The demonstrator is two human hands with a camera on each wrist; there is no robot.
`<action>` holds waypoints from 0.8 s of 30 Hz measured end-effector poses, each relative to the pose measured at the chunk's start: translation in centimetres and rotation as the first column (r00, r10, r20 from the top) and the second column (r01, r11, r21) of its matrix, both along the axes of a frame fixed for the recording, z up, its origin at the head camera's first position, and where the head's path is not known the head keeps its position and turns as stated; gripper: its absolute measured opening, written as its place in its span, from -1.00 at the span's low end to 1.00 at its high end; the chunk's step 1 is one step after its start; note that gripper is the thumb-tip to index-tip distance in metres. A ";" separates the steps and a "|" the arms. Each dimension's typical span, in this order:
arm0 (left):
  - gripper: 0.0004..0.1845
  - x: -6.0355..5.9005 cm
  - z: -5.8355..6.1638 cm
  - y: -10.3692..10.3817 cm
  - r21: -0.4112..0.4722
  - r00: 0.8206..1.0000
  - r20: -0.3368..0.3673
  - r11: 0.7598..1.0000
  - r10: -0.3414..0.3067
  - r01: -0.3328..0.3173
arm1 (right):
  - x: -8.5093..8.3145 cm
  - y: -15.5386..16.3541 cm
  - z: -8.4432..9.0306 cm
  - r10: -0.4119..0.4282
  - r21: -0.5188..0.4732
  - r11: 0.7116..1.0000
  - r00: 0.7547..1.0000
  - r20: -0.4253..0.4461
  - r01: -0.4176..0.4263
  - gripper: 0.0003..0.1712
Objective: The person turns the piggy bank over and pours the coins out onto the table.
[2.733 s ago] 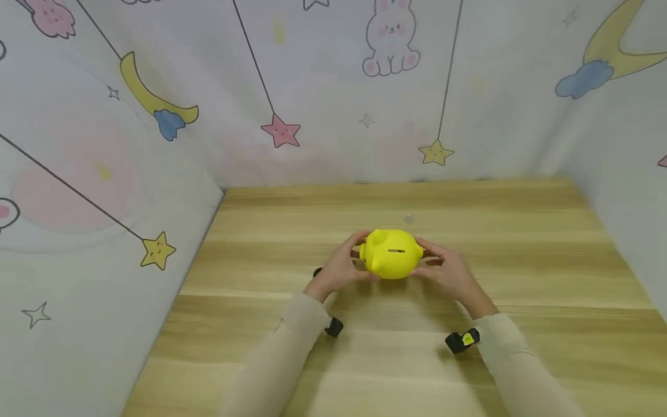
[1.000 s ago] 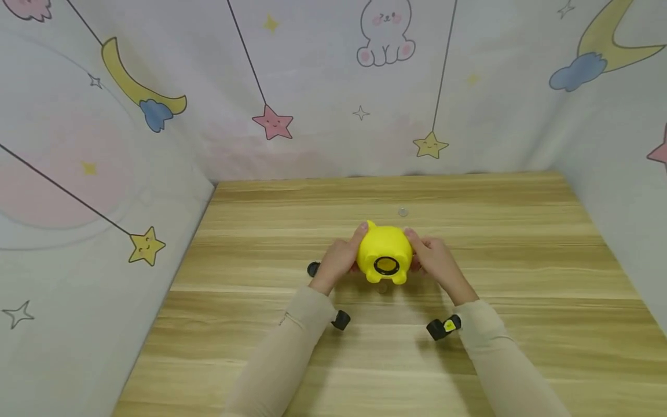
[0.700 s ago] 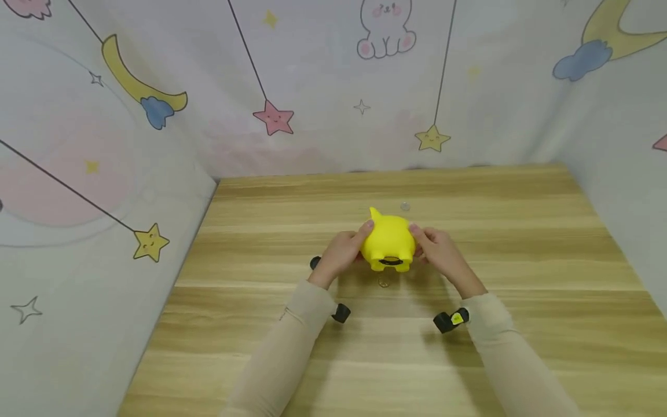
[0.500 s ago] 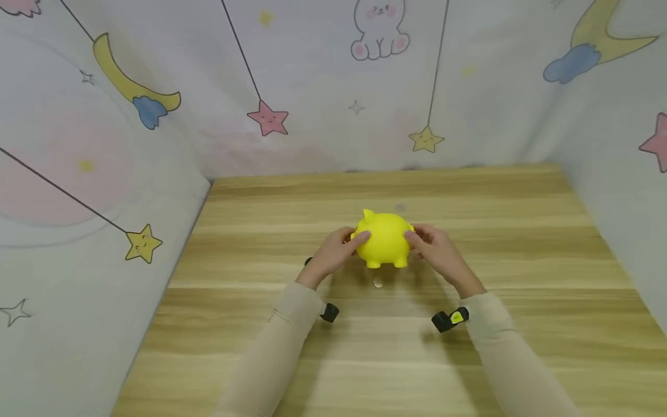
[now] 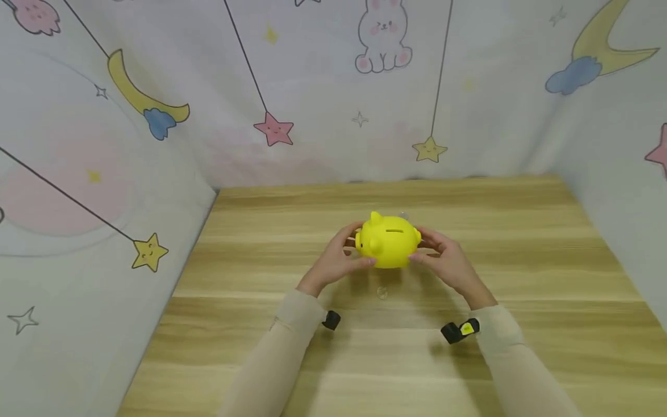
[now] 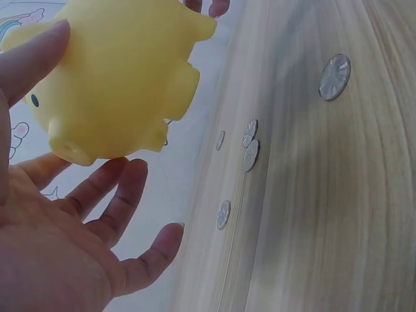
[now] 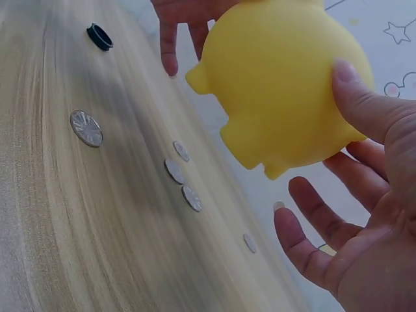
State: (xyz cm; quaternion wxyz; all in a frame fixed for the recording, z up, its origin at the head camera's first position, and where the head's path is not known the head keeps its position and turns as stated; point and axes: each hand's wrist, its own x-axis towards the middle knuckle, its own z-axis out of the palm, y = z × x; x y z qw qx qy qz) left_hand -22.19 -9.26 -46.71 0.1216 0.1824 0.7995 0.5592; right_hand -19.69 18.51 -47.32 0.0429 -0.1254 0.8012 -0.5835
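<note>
— Above the counter's point(image 5: 521, 260) middle, who has the yellow piggy bank point(image 5: 388, 246)?
— Both hands, left point(image 5: 333, 263) and right point(image 5: 448, 263), fingers cupping its ends, slot up; coins point(image 7: 175, 170) already lie out, the black plug point(image 7: 99, 36) not yet refitted

Wooden table point(image 5: 521, 278) — cartoon-print curtain walls point(image 5: 323, 87)

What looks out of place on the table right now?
Coins lie loose on the table under the raised piggy bank, and its black plug lies apart on the wood, so the bank's base may be open.
</note>
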 end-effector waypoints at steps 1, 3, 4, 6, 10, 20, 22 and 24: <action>-0.06 0.0 0.0 0.1 0.001 1.000 -0.014 1.000 -0.002 0.002 | 0.0 0.1 0.0 -0.001 -0.018 1.000 1.000 -0.017 0.001 -0.22; -0.04 0.0 -0.1 0.2 0.014 0.999 -0.036 1.000 0.007 -0.006 | -0.1 0.1 0.0 0.007 -0.050 0.999 0.999 -0.047 -0.009 -0.22; -0.04 0.0 -0.1 0.2 0.020 0.999 -0.044 1.000 0.016 -0.015 | -0.2 0.1 0.0 0.014 -0.064 0.998 0.998 -0.054 -0.018 -0.22; -0.03 0.1 -0.1 0.1 0.032 0.998 -0.053 0.999 0.028 -0.026 | -0.2 0.1 -0.1 0.026 -0.085 0.996 0.998 -0.059 -0.031 -0.21; -0.02 0.3 -0.4 0.3 0.040 0.998 -0.055 0.999 0.019 -0.016 | 0.1 0.2 -0.2 0.029 -0.096 0.995 0.997 -0.073 -0.036 -0.18; -0.01 0.6 -0.7 0.3 0.061 0.997 -0.074 0.998 0.020 -0.015 | 0.8 -0.2 -0.3 0.011 -0.093 0.995 0.992 -0.127 -0.023 -0.18; 0.01 0.6 -0.8 0.3 0.066 0.997 -0.078 0.998 0.027 -0.022 | 0.8 -0.3 -0.3 0.010 -0.100 0.995 0.990 -0.137 -0.024 -0.18; 0.01 0.7 -0.8 0.1 0.069 0.996 -0.087 0.997 0.036 -0.030 | 0.8 -0.5 -0.3 0.014 -0.107 0.994 0.989 -0.146 -0.029 -0.18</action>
